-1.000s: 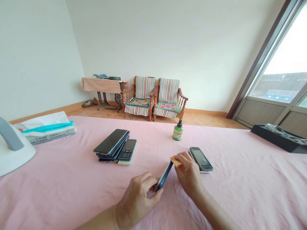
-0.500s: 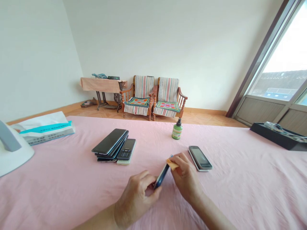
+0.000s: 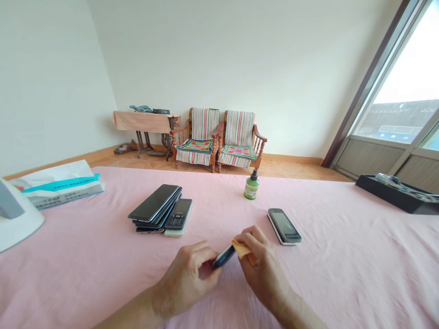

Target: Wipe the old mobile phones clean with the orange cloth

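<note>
My left hand (image 3: 192, 274) pinches the near end of a dark blue mobile phone (image 3: 223, 257), which is tilted edge-up above the pink cloth. Wrapped over the phone's far end is a small orange-yellow wiping cloth (image 3: 242, 249), gripped in the fingers of my right hand (image 3: 262, 262). That far end is hidden by the cloth and fingers. To the right lie a touchscreen phone (image 3: 285, 226) and a white one beneath it. Left of my hands, a stack of smartphones (image 3: 156, 203) leans beside a black keypad phone (image 3: 178, 214), itself resting on a pale phone.
A green spray bottle (image 3: 251, 186) stands beyond my hands on the pink tablecloth (image 3: 329, 256). At the left are a tissue pack (image 3: 65, 185) and a white rounded object (image 3: 17, 219). A black tray (image 3: 398, 194) with cables sits far right. Two chairs stand behind the table.
Both hands have shifted slightly left and down with the phone. The phone has turned to a flatter angle, and the cloth now covers its far end.
</note>
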A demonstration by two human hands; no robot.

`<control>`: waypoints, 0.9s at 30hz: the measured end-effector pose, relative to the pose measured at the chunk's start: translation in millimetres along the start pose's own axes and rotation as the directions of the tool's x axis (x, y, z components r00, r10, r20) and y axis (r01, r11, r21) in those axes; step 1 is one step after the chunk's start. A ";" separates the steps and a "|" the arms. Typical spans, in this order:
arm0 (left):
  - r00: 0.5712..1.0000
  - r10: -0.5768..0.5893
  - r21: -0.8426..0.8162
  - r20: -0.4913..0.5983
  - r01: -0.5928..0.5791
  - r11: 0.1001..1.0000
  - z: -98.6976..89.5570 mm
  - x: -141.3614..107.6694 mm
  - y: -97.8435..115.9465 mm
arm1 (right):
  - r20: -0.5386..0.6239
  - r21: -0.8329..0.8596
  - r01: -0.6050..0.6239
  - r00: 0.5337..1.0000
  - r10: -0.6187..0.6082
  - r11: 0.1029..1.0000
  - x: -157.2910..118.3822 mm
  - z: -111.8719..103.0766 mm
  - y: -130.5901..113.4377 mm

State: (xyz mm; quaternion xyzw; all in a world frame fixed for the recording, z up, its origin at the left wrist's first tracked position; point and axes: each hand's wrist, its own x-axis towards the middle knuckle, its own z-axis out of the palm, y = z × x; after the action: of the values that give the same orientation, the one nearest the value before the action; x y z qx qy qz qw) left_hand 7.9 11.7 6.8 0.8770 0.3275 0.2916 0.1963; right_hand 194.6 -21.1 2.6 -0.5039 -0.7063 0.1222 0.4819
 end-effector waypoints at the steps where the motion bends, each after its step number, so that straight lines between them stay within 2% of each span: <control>1: 1.000 0.007 -0.009 0.022 -0.007 1.000 -3.5 1.0 -1.0 | -0.036 -0.038 -0.028 0.999 0.026 0.999 3.3 -4.0 5.5; 6: 0.997 -0.003 -0.025 0.078 0.005 1.000 -14.8 5.3 -7.4 | -0.090 -0.070 -0.120 0.989 0.114 0.990 11.7 -14.8 23.1; 10: 0.999 -0.050 -0.044 0.009 0.050 0.998 -13.9 7.4 -5.3 | -0.107 0.011 -0.172 0.979 0.172 0.985 13.1 -12.2 21.8; 13: 0.998 -0.057 -0.035 0.000 0.057 0.998 -11.7 8.7 -1.6 | -0.104 0.068 -0.202 0.973 0.208 0.977 14.1 -9.8 21.8; 19: 0.997 -0.059 0.045 -0.042 0.061 0.997 -10.0 8.5 0.0 | -0.108 0.199 -0.380 0.908 0.405 0.904 16.0 -8.4 35.7; 27: 0.997 -0.037 0.073 -0.066 0.042 0.996 -7.8 6.2 -3.5 | -0.070 0.189 -0.408 0.902 0.426 0.893 17.2 -8.7 35.3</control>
State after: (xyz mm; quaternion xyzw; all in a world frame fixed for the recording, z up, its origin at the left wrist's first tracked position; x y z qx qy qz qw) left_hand 5.1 19.6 13.1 0.8672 0.3617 0.3034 0.1585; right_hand 222.1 6.8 -6.7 -0.6068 -0.5410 0.2546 0.5238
